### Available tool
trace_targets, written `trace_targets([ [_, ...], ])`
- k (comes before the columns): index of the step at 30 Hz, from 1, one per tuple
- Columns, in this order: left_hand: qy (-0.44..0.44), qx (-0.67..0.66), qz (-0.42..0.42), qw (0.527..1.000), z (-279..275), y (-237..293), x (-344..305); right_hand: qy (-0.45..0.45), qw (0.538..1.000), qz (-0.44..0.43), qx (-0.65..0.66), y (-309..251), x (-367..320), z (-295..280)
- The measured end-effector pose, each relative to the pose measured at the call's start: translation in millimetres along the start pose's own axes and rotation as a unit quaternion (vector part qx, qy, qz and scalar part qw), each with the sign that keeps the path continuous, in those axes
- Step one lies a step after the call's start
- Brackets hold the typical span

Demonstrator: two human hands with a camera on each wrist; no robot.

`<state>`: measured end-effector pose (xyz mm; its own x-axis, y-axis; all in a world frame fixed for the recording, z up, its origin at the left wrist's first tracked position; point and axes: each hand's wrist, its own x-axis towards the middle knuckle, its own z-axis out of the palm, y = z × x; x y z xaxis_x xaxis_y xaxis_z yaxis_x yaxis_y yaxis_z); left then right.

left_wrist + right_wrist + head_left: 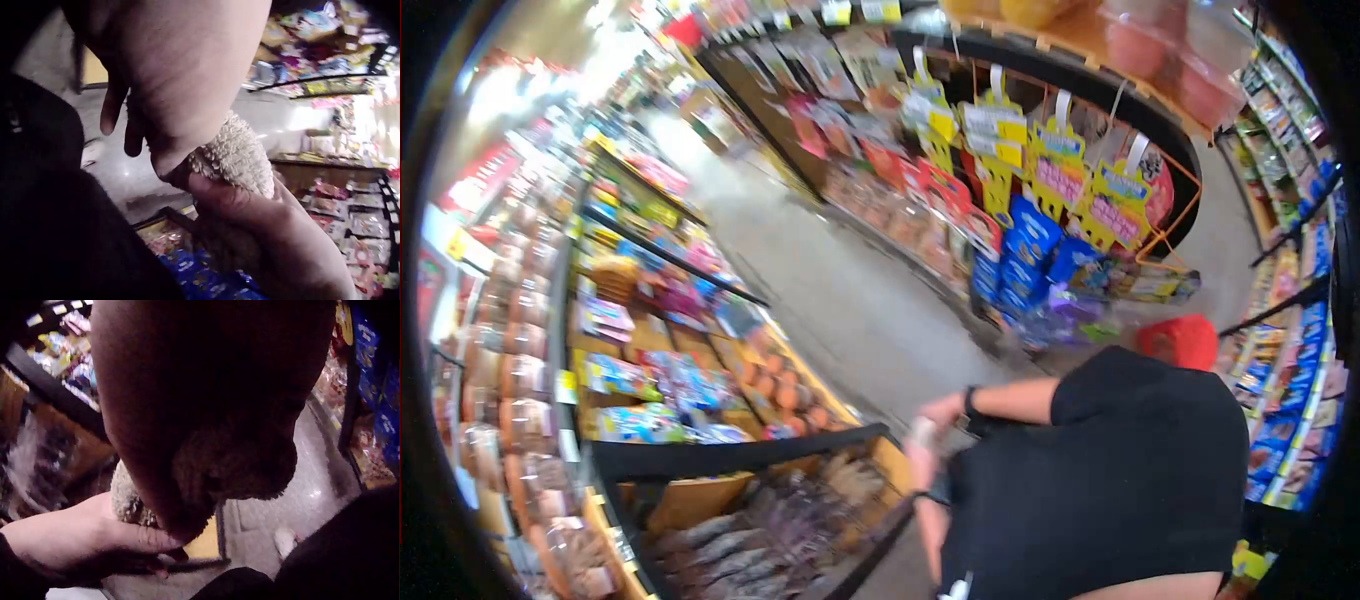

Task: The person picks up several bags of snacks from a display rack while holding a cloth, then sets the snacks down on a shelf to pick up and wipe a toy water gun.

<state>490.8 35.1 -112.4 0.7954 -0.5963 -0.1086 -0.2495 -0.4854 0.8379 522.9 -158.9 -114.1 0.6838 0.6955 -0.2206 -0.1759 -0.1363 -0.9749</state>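
From the head view, I see both hands up close to the black shirt (1100,470), by the wooden edge (892,466) of a store bin; the right hand (943,408) is nearer the hanging blue bags (1025,250), the left hand (918,464) nearer the bin. A pale cloth (924,430) sits between them. It is in hand, not set down; how much handling is left I can't judge.

Over at the left wrist, the cloth shows nubby, like chenille. The right hand has its thumb laid across it, pinching it, and the left hand meets it there, two fingers hanging to the side.

At the right wrist, the left hand clamps the cloth's pale end, thumb on the near side and fingertips showing below. More shaggy fabric lies in shadow against the right hand, whose fingers I can't make out here. A shoe, seemingly, shows on the floor (312,487) beyond.
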Motion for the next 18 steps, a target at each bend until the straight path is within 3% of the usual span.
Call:
trace_targets([
  [1, 0.038, -0.069, -0.045, 0.996, -17.7, 22.3, 13.3, 0.082, 0.995, -0.058, 0.018, -34.4, -7.1, -11.8],
  [2, 0.079, -0.123, -0.086, 0.986, -49.8, 43.5, 42.2, 0.132, 0.99, -0.033, -0.047, -75.0, -10.0, -25.9],
  [4, 0.061, -0.234, -0.095, 0.966, -94.2, 80.5, 80.2, 0.263, 0.948, -0.126, -0.127, -78.5, 6.0, -58.2],
  [7, 0.034, -0.377, -0.096, 0.921, -134.9, 127.8, 117.4, 0.281, 0.959, 0.019, -0.032, -150.4, -9.4, -96.8],
  [9, 0.018, -0.407, -0.083, 0.909, -155.1, 151.5, 139.6, 0.294, 0.954, 0.009, -0.054, -173.0, -9.4, -117.7],
  [11, -0.023, -0.415, -0.079, 0.906, -166.2, 137.3, 163.2, 0.298, 0.949, -0.015, -0.102, -189.4, -7.0, -131.9],
  [14, -0.08, -0.415, -0.086, 0.902, -181.5, 132.3, 191.1, 0.311, 0.944, 0.073, -0.086, -206.9, -2.7, -141.8],
  [16, -0.117, -0.341, -0.061, 0.931, -202.5, 122.9, 220.5, 0.281, 0.955, 0.069, -0.069, -242.1, -7.9, -144.8],
  [17, -0.137, -0.311, -0.026, 0.94, -212.9, 115.4, 235.2, 0.247, 0.963, 0.101, 0.015, -260.2, -7.2, -146.7],
  [18, -0.142, -0.33, -0.024, 0.933, -221.2, 118.2, 247.9, 0.276, 0.959, -0.065, -0.005, -234.5, 13.6, -151.8],
])
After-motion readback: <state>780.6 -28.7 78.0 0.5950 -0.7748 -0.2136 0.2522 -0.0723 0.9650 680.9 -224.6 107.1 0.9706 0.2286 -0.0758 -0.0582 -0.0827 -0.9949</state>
